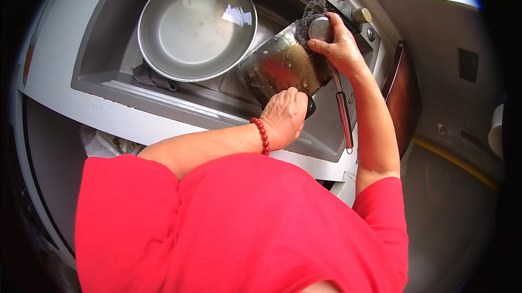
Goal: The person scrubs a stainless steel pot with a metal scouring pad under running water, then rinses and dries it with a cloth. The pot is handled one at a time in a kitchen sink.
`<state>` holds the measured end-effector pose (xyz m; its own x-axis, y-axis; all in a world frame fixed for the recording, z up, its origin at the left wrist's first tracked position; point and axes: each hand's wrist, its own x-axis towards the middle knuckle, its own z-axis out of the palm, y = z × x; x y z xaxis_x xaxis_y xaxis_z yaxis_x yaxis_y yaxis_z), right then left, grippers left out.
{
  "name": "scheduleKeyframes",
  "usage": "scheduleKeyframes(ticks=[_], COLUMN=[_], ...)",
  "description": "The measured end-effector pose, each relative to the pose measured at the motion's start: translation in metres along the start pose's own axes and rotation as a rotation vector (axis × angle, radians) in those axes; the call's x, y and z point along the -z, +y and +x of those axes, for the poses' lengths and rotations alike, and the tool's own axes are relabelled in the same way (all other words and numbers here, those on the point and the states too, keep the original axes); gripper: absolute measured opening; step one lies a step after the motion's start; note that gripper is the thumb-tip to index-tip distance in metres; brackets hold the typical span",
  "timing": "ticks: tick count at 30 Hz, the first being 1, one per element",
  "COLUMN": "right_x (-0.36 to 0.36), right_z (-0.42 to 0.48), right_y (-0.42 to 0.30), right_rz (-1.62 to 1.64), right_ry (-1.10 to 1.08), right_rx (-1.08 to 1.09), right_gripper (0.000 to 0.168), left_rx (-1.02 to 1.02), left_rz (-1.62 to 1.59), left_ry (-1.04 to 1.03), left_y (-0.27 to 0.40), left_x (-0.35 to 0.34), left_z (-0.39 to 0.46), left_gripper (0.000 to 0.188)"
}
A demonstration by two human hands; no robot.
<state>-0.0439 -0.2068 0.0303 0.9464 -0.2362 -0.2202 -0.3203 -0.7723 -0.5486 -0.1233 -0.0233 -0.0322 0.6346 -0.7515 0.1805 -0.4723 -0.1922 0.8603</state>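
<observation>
My left hand (284,117), with a red bead bracelet at its wrist, is closed around the dark handle of a metal pot (277,64). The pot is tilted over the sink, and its wet side bears droplets and brownish stains. A round metal lid or cup-like piece (320,29) is in the fingers of my right hand (341,46). Dark, wiry scouring material (312,18) lies between that piece and the pot's upper edge. Below my right hand, a utensil with a metal and red handle (344,119) slants down across the sink's right part.
In the sink (228,119), left of the pot, sits a large metal basin (197,28) holding cloudy liquid. A dark cloth (153,77) lies by its lower left side. A metal knob (361,15) stands at the upper right rim, near a brown board (403,97).
</observation>
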Motion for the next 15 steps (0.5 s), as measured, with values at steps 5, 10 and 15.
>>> scheduleKeyframes(ticks=[5,10,15], right_x=[-0.001,-0.014,-0.001], right_z=[0.004,-0.002,0.011], right_y=[0.011,-0.009,0.004], right_rz=[0.057,-0.067,-0.012], right_ry=[0.007,-0.058,-0.019], right_rx=[0.052,0.05,0.04], right_gripper=[0.07,0.071,0.071], left_rx=[0.064,0.137,0.127], left_rz=[-0.046,-0.067,-0.056], left_ry=[-0.056,-0.123,-0.151], left_y=[-0.001,0.0,0.002], left_x=[-0.001,0.002,0.002], left_z=[-0.002,0.001,0.001], left_gripper=[0.032,0.031,0.03])
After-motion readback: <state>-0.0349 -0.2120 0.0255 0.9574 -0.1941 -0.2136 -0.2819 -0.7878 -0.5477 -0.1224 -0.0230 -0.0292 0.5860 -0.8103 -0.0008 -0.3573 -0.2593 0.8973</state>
